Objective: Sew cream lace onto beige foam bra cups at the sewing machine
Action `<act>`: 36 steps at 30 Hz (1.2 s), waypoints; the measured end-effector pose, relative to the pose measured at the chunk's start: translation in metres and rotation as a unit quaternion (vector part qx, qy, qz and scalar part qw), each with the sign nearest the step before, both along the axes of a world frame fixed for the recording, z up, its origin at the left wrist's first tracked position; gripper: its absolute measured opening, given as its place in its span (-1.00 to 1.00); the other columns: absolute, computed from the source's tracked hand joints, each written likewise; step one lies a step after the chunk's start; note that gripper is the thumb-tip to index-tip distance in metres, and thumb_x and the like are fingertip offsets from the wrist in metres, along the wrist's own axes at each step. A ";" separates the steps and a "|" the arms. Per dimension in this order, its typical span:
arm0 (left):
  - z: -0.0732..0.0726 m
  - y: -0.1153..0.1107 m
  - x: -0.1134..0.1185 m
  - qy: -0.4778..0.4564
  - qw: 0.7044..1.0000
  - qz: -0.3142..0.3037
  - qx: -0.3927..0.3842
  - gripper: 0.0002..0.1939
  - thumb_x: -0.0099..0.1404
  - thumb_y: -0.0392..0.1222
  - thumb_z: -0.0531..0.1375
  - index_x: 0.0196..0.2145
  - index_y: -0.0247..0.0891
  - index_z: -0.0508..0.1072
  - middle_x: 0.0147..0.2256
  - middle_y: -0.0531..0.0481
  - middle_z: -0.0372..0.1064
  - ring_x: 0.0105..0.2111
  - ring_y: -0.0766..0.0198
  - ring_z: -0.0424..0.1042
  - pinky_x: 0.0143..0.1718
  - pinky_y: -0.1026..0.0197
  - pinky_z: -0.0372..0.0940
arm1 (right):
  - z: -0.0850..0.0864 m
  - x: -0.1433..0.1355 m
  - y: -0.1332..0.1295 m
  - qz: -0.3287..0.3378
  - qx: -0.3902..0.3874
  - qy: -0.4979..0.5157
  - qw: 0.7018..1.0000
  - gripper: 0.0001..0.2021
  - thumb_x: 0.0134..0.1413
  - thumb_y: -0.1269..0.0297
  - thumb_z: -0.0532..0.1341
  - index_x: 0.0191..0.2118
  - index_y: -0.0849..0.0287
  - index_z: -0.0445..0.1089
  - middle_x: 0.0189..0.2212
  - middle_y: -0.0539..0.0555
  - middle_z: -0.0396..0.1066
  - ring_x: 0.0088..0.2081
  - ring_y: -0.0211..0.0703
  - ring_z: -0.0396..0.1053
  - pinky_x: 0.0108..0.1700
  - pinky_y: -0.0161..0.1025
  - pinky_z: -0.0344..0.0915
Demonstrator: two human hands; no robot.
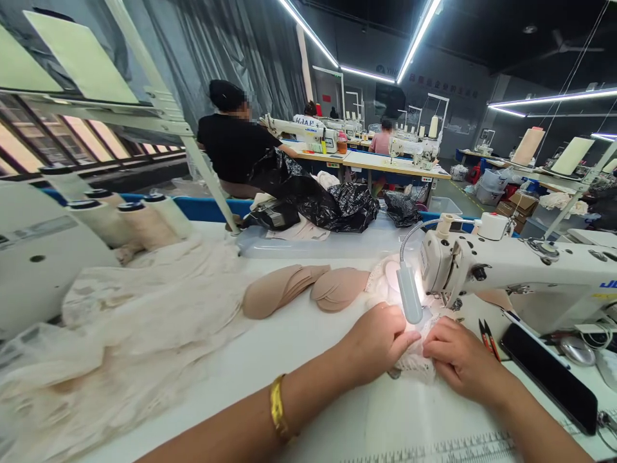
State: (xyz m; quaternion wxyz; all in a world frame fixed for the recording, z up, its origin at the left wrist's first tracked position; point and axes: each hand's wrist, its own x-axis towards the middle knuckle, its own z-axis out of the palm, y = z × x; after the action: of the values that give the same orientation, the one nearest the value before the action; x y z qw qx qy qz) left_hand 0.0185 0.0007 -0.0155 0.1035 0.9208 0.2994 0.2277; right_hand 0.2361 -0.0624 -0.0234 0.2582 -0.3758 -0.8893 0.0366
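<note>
White lace fabric (418, 365) lies under the head of a white sewing machine (486, 260), lit by a small lamp (409, 294) on a bent metal neck. My left hand (378, 344), with a gold bracelet at the wrist, pinches the lace on its left side. On the right side my right hand (460, 357) has its fingers closed on the same lace, near its edge. The needle area is partly hidden by the lamp. Beige cup pads (279, 290) lie in overlapping stacks left of the machine, and a second stack (340, 289) reaches the lace.
Cream lace (159, 321) is heaped on the left. Thread cones (144, 222) stand behind it. On the right are red-handled snips (489, 339), a black phone (549, 376) and a pen. Black plastic bags (332, 202) lie beyond the table. A person in black (229, 145) sits ahead.
</note>
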 end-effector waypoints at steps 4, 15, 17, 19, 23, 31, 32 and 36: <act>-0.002 -0.002 0.000 0.041 0.996 0.041 0.073 -0.84 0.15 -0.35 0.17 -0.46 -0.19 0.22 -0.49 0.03 0.23 -0.49 0.20 0.20 -0.44 0.18 0.04 | -0.002 -0.018 -0.010 0.017 0.027 -0.010 0.999 -0.79 0.05 0.58 0.14 -0.41 0.08 0.29 -0.33 0.03 0.46 -0.26 -0.11 0.33 -0.23 -0.22 0.32; -0.003 -0.019 -0.016 -0.040 0.952 0.058 -0.296 -0.87 0.24 -0.28 0.07 -0.47 -0.19 0.30 -0.50 0.11 0.28 -0.46 0.26 0.27 -0.44 0.28 0.09 | -0.045 0.053 -0.047 -0.324 0.102 0.040 0.940 -0.85 0.34 0.27 0.22 -0.02 0.04 0.43 -0.20 0.17 0.47 -0.16 0.10 0.42 -0.13 -0.01 0.43; -0.001 -0.030 -0.015 -0.099 0.924 0.087 -0.358 -0.89 0.20 -0.27 0.08 -0.49 -0.20 0.31 -0.52 0.13 0.21 -0.49 0.29 0.21 -0.47 0.30 0.09 | -0.051 0.065 -0.042 -0.368 0.124 0.058 0.920 -0.85 0.35 0.25 0.20 -0.03 0.08 0.42 -0.26 0.17 0.45 -0.21 0.11 0.41 -0.17 -0.01 0.43; 0.002 -0.038 -0.013 -0.149 0.902 0.099 -0.392 -0.89 0.18 -0.23 0.12 -0.50 -0.20 0.30 -0.54 0.15 0.12 -0.51 0.32 0.14 -0.50 0.31 0.08 | -0.055 0.066 -0.039 -0.377 0.128 0.073 0.915 -0.88 0.37 0.28 0.16 -0.08 0.11 0.42 -0.33 0.15 0.43 -0.27 0.09 0.40 -0.21 -0.03 0.42; 0.010 -0.043 -0.012 -0.203 0.867 0.102 -0.444 -0.87 0.10 -0.13 0.17 -0.50 -0.19 0.30 -0.57 0.17 0.02 -0.54 0.34 0.09 -0.54 0.32 0.04 | -0.042 0.036 -0.051 -0.369 0.075 0.140 0.916 -0.81 0.45 0.27 0.03 -0.14 0.09 0.38 -0.42 0.08 0.39 -0.40 0.00 0.38 -0.35 -0.13 0.37; 0.011 -0.046 -0.016 -0.253 0.818 0.113 -0.504 -0.69 0.09 0.07 0.28 -0.38 -0.25 0.43 -0.50 0.10 0.27 -0.48 0.31 0.22 -0.46 0.29 0.12 | -0.012 -0.060 -0.058 -0.268 -0.107 0.259 0.922 -0.71 0.41 -0.03 0.11 -0.20 0.06 0.36 -0.55 -0.10 0.29 -0.53 -0.18 0.28 -0.48 -0.31 0.19; 0.007 -0.045 -0.017 -0.263 0.816 0.108 -0.503 -0.66 0.10 0.09 0.29 -0.38 -0.25 0.44 -0.48 0.08 0.31 -0.46 0.29 0.24 -0.45 0.28 0.14 | -0.015 -0.063 -0.054 -0.275 -0.102 0.247 0.923 -0.69 0.41 -0.02 0.12 -0.30 0.07 0.31 -0.55 -0.10 0.29 -0.52 -0.19 0.28 -0.47 -0.30 0.17; -0.009 -0.040 -0.018 -0.298 0.818 0.103 -0.481 -0.64 0.13 0.13 0.29 -0.38 -0.25 0.46 -0.44 0.05 0.39 -0.42 0.26 0.29 -0.43 0.27 0.19 | -0.025 -0.058 -0.045 -0.296 -0.107 0.224 0.922 -0.71 0.42 -0.01 0.11 -0.26 0.06 0.32 -0.53 -0.09 0.33 -0.49 -0.16 0.32 -0.43 -0.29 0.19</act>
State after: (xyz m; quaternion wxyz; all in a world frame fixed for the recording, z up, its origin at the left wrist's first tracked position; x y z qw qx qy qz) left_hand 0.0001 -0.0394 -0.0246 0.5936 0.6045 0.4183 0.3274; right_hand 0.1784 -0.1069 -0.0488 0.4081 -0.6295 -0.6470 0.1367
